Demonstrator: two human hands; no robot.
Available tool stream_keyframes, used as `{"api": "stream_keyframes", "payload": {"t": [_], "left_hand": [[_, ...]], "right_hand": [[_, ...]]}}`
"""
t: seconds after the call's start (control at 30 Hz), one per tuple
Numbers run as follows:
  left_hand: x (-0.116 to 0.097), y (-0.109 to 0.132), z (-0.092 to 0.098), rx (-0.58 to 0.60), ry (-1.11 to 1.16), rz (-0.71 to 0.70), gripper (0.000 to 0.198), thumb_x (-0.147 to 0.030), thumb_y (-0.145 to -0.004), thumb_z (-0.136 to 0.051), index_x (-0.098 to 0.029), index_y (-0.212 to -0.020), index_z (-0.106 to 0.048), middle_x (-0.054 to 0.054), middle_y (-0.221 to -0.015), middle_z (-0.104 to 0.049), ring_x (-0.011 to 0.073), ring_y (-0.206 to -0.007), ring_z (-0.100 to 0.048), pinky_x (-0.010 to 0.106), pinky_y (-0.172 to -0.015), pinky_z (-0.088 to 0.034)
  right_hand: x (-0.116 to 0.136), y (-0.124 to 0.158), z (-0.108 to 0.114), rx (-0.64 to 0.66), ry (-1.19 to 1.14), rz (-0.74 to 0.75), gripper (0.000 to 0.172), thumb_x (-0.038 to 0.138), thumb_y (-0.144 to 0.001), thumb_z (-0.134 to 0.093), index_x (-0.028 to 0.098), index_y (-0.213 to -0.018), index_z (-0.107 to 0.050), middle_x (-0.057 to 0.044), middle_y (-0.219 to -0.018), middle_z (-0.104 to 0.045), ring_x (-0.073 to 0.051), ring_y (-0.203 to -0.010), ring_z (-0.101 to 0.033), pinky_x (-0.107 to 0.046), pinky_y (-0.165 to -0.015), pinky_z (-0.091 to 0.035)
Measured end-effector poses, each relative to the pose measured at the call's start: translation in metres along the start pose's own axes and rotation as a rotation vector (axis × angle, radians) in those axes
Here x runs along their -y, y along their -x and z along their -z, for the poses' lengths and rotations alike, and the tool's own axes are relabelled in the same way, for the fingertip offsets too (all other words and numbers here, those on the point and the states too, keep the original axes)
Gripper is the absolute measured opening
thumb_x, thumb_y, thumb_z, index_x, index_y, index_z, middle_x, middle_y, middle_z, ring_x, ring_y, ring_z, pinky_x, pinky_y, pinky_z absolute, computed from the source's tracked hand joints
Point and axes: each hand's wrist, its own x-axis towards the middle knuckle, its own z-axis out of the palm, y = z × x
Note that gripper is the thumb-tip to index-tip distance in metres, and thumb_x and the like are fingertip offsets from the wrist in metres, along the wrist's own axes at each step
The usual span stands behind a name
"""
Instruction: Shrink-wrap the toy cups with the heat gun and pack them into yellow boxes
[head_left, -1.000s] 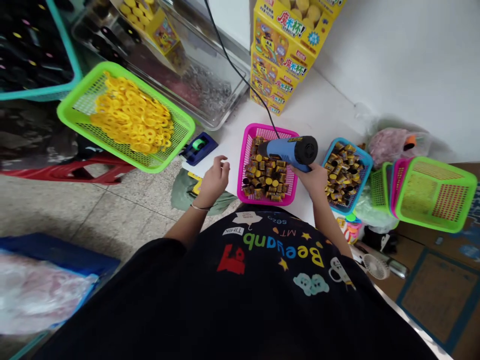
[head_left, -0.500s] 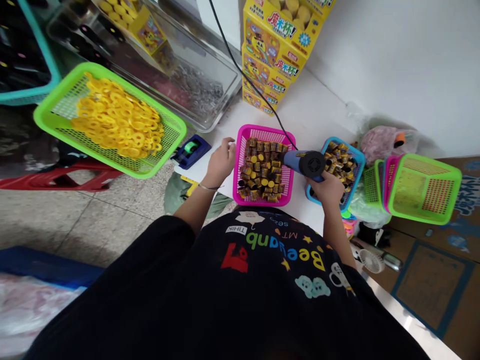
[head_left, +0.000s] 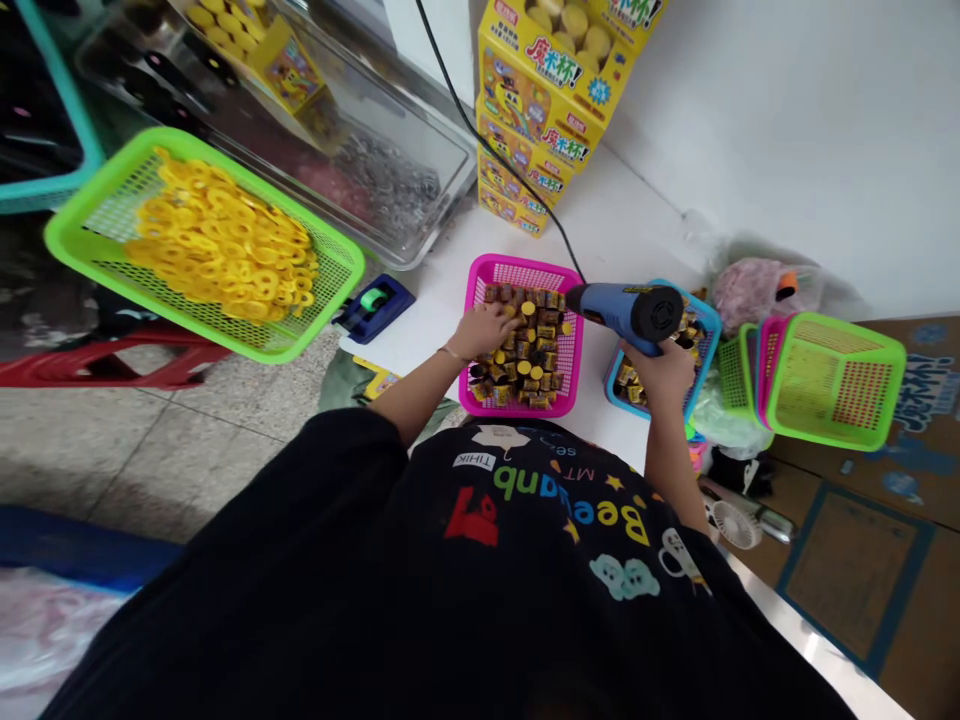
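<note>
A pink basket [head_left: 517, 272] on the white table holds several small dark, yellow-capped cylinders [head_left: 534, 355]. My left hand [head_left: 486, 330] reaches into its left side and lies on the cylinders, fingers curled over them. My right hand [head_left: 664, 368] grips the handle of a blue heat gun [head_left: 626, 310], whose nozzle points left over the pink basket's right edge. A black cord [head_left: 480, 130] runs from the gun up past the boxes. Under the gun sits a blue basket [head_left: 701, 335] with more of the same cylinders.
A green basket of yellow rings [head_left: 202, 245] stands at the left on a red stool [head_left: 112, 365]. A blue tape dispenser [head_left: 373, 305] lies by the table's edge. Yellow boxes [head_left: 547, 100] are stacked at the back. Nested green and pink baskets [head_left: 825, 380] sit at the right.
My left hand moved right from the table beside the pink basket into the basket, onto the cylinders. The heat gun drew back to the right, off the basket's middle.
</note>
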Motion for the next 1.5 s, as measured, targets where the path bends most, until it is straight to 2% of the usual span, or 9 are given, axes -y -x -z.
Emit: {"api": "stream_keyframes", "payload": {"t": [0.1,0.27,0.4,0.57,0.83,1.0,1.17,1.3,1.5], "left_hand": [[0.012,0.050,0.003,-0.062,0.010,0.029,0.049,-0.046,-0.107,-0.032,-0.022,-0.127,-0.069,0.016,-0.128,-0.068,0.0352,-0.123,-0.058,0.056,-0.107,-0.044],[0.032,0.113,0.005,-0.443,0.283,0.191,0.054,-0.049,-0.107,-0.023,-0.016,-0.141,-0.049,0.019,-0.133,-0.063,0.0290,-0.120,-0.060,0.048,-0.109,-0.047],[0.042,0.132,0.012,-0.711,0.378,0.307,0.046,-0.050,-0.105,-0.027,-0.019,-0.137,-0.035,0.023,-0.147,-0.046,0.0264,-0.132,-0.053,0.046,-0.110,-0.048],[0.052,0.133,0.025,-0.810,0.356,0.406,0.038,-0.049,-0.102,-0.031,-0.023,-0.129,-0.027,0.026,-0.147,-0.038,0.0284,-0.145,-0.041,0.050,-0.112,-0.045],[0.042,0.084,0.015,-0.732,0.326,0.410,0.037,-0.043,-0.106,-0.032,-0.017,-0.132,-0.033,0.024,-0.147,-0.039,0.0246,-0.144,-0.041,0.044,-0.113,-0.046],[-0.006,-0.009,0.005,-0.238,0.097,0.018,0.045,-0.029,-0.105,-0.029,-0.006,-0.136,-0.053,0.024,-0.137,-0.057,0.0304,-0.130,-0.053,0.048,-0.116,-0.039],[-0.057,-0.076,-0.022,-0.056,0.027,-0.221,0.048,-0.034,-0.099,-0.049,-0.023,-0.144,-0.060,0.014,-0.157,-0.051,0.0356,-0.143,-0.041,0.054,-0.114,-0.037],[-0.055,-0.070,-0.032,-0.039,-0.033,-0.191,0.045,-0.040,-0.102,-0.044,-0.023,-0.137,-0.067,0.018,-0.149,-0.057,0.0405,-0.142,-0.040,0.061,-0.105,-0.040],[-0.006,0.009,-0.015,-0.093,-0.133,-0.023,0.051,-0.043,-0.106,-0.034,-0.021,-0.141,-0.064,0.022,-0.154,-0.051,0.0453,-0.138,-0.043,0.071,-0.111,-0.026]], "right_hand": [[0.013,-0.006,-0.012,0.036,-0.088,0.030,0.056,0.066,-0.077,-0.071,0.022,-0.111,-0.081,-0.012,-0.096,-0.080,-0.033,-0.095,-0.073,-0.036,-0.079,-0.051],[0.049,-0.016,-0.032,0.153,-0.153,0.195,0.057,0.068,-0.080,-0.069,0.022,-0.112,-0.081,-0.010,-0.097,-0.080,-0.029,-0.092,-0.074,-0.032,-0.077,-0.051],[0.079,-0.016,-0.041,0.166,-0.005,0.292,0.055,0.067,-0.081,-0.069,0.025,-0.116,-0.080,-0.011,-0.100,-0.081,-0.029,-0.094,-0.073,-0.031,-0.074,-0.048],[0.086,-0.012,-0.039,0.153,0.051,0.348,0.054,0.066,-0.084,-0.067,0.026,-0.119,-0.079,-0.011,-0.102,-0.081,-0.030,-0.097,-0.073,-0.030,-0.072,-0.046],[0.048,-0.005,-0.014,0.094,0.091,0.246,0.052,0.062,-0.084,-0.066,0.024,-0.118,-0.079,-0.011,-0.099,-0.080,-0.030,-0.096,-0.073,-0.030,-0.072,-0.045],[0.016,-0.003,-0.004,-0.122,0.072,0.254,0.044,0.044,-0.086,-0.062,0.020,-0.119,-0.077,-0.014,-0.115,-0.077,-0.029,-0.105,-0.070,-0.032,-0.083,-0.046],[0.002,-0.007,0.003,-0.225,0.039,0.192,0.042,0.050,-0.086,-0.060,0.019,-0.107,-0.079,-0.016,-0.109,-0.078,-0.031,-0.104,-0.071,-0.034,-0.085,-0.049],[-0.004,-0.012,0.008,-0.147,-0.053,0.071,0.049,0.063,-0.075,-0.071,0.019,-0.095,-0.080,-0.013,-0.095,-0.079,-0.033,-0.095,-0.072,-0.035,-0.079,-0.051],[-0.028,-0.022,0.016,-0.042,-0.176,0.068,0.063,0.072,-0.063,-0.077,0.015,-0.088,-0.081,-0.009,-0.079,-0.077,-0.033,-0.081,-0.073,-0.035,-0.068,-0.051]]}}
